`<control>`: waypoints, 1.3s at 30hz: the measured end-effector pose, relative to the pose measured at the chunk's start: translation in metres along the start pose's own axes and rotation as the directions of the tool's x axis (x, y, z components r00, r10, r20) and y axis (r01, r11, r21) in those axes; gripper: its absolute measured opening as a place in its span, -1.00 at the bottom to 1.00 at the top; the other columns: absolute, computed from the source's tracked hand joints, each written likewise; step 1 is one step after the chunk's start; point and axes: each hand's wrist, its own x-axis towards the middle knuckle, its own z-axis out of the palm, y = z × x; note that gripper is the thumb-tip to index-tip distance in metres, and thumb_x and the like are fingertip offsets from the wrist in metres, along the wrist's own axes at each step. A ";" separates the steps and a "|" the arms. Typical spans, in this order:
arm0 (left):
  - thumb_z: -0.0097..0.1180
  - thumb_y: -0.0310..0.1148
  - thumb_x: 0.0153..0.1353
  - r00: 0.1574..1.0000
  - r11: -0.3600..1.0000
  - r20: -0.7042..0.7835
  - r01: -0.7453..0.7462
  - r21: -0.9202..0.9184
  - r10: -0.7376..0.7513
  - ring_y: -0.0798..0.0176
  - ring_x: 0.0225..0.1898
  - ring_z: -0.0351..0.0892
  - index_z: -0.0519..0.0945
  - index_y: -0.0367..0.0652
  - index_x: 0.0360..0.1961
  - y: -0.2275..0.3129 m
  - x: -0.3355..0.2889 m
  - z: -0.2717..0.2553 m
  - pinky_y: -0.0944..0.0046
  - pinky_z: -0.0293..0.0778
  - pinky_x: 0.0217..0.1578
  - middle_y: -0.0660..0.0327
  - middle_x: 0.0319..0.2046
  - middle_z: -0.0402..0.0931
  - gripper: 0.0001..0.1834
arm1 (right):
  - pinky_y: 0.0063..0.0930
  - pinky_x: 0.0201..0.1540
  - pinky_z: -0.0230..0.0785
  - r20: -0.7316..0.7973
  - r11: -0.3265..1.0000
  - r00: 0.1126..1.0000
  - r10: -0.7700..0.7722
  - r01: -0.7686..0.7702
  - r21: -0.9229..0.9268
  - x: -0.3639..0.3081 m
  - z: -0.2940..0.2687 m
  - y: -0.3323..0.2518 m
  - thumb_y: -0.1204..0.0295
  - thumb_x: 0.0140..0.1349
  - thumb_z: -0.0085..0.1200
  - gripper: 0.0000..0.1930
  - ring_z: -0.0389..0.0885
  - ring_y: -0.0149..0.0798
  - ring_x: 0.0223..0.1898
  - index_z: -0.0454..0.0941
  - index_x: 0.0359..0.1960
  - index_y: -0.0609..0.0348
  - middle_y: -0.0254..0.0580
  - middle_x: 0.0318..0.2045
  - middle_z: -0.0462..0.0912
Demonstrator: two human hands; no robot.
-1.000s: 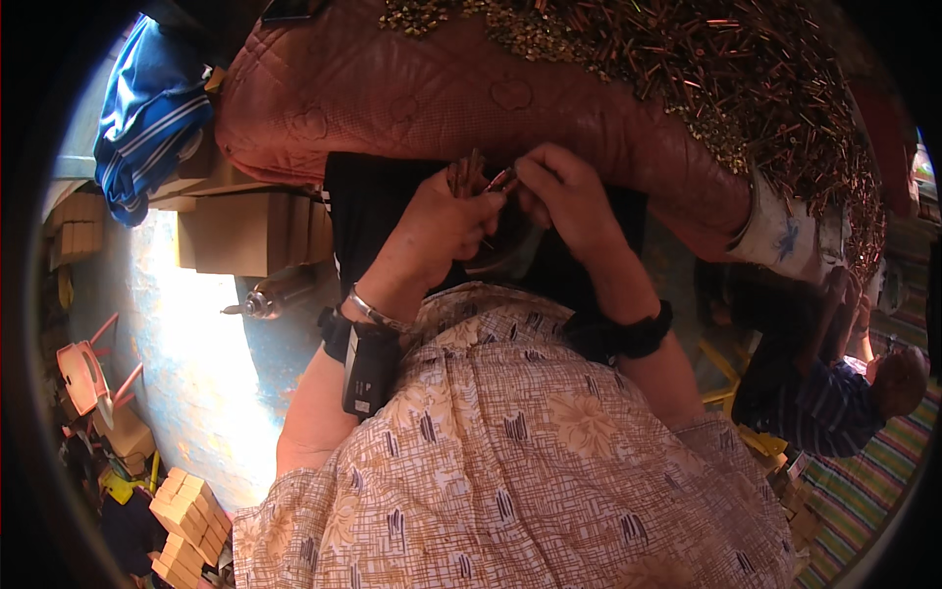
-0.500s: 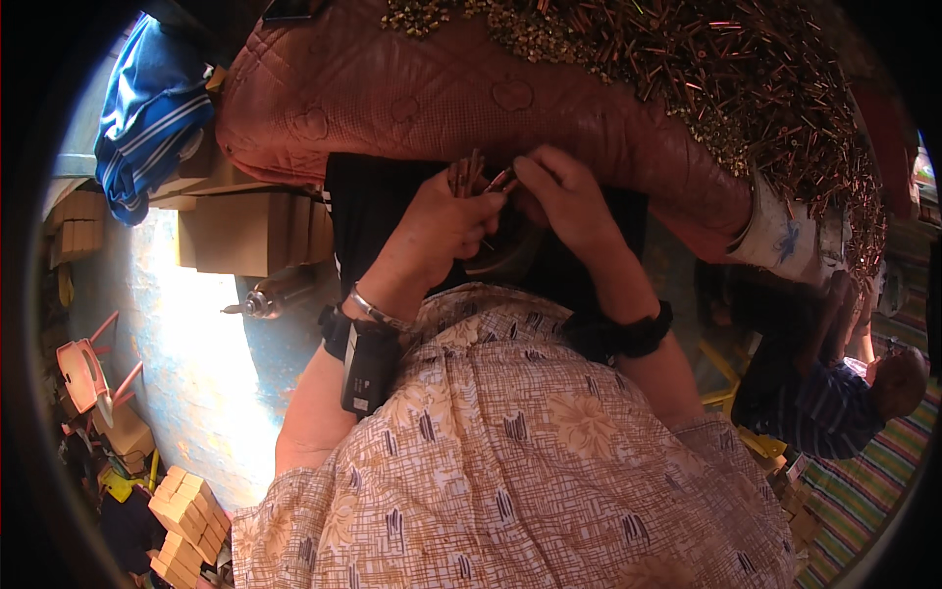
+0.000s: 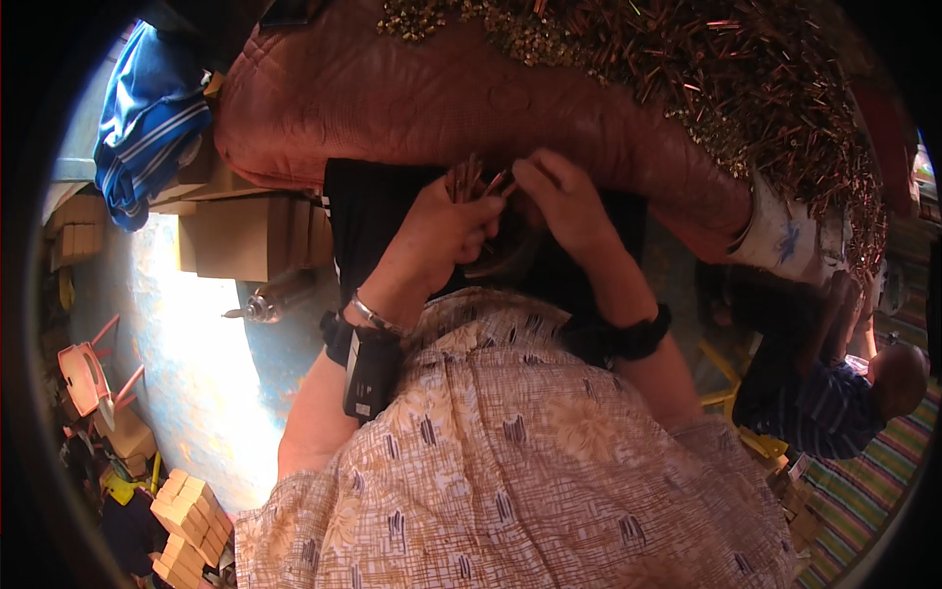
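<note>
My left hand point(image 3: 444, 228) is closed around a small bundle of thin copper-coloured tubes point(image 3: 463, 181), their ends sticking up past the fingers. One tube point(image 3: 498, 183) slants out by the left thumb toward my right hand point(image 3: 569, 208). The right fingers are pinched together at that tube's end; whatever small piece they grip is hidden. Below both hands, on dark cloth over my lap, rests a round dark bowl point(image 3: 512, 257), partly covered by the hands. Beyond them a padded reddish-brown surface point(image 3: 422, 108) carries a large heap of similar copper-coloured tubes point(image 3: 726, 79).
Small brass-coloured pieces point(image 3: 535, 44) lie along the heap's near edge. Cardboard boxes point(image 3: 231, 236) stand at left, by a bottle-like metal object point(image 3: 265, 302) on the floor. A pink stool point(image 3: 83, 378) and stacked small boxes point(image 3: 191, 515) are farther left. Another person point(image 3: 834, 402) sits at right.
Both hands stay almost in place, with the tube bundle still in the left. The right fingers shift slightly at the slanting tube's end.
</note>
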 end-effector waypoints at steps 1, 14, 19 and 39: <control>0.05 -0.47 0.09 1.000 1.000 0.003 -0.005 0.001 0.005 0.57 -0.75 0.14 0.39 -0.16 -0.34 0.000 0.001 0.000 0.57 -0.01 -0.78 0.30 -0.64 0.36 -0.88 | -0.64 -0.59 0.18 0.000 0.995 1.000 0.005 -0.005 0.096 -0.001 0.002 0.001 0.36 0.18 -0.03 -0.82 0.32 -0.56 -0.63 0.42 -0.47 0.22 -0.38 -0.67 0.40; -0.02 -0.35 0.17 0.998 0.996 -0.036 0.056 -0.067 -0.059 0.52 -0.54 0.34 0.41 -0.11 -0.20 0.001 -0.005 0.005 0.58 0.22 -0.63 0.33 -0.51 0.45 -0.81 | -0.69 -0.64 0.13 0.035 0.981 0.991 0.129 -0.133 0.138 -0.002 -0.008 -0.008 0.33 0.16 -0.01 -0.80 0.29 -0.60 -0.67 0.44 -0.51 0.19 -0.41 -0.68 0.40; -0.03 -0.30 0.18 0.976 0.988 -0.171 0.117 -0.103 -0.133 0.50 -0.46 0.39 0.43 -0.11 -0.17 -0.004 -0.001 -0.005 0.56 0.29 -0.55 0.35 -0.47 0.45 -0.79 | -0.51 -0.55 0.26 0.006 0.980 0.999 -0.044 0.044 -0.193 0.005 -0.018 -0.015 0.31 0.13 0.01 -0.79 0.45 -0.36 -0.61 0.47 -0.45 0.25 -0.20 -0.64 0.49; -0.03 -0.35 0.19 0.984 0.998 -0.172 0.054 -0.021 -0.057 0.56 -0.73 0.11 0.36 -0.10 -0.29 0.005 0.003 -0.002 0.57 -0.03 -0.79 0.34 -0.61 0.30 -0.89 | -0.21 -0.34 0.36 -0.061 0.560 0.775 -0.629 0.398 -0.726 0.109 -0.019 -0.032 0.44 0.01 0.01 -0.86 0.54 0.01 -0.39 0.44 -0.39 0.21 0.02 -0.44 0.53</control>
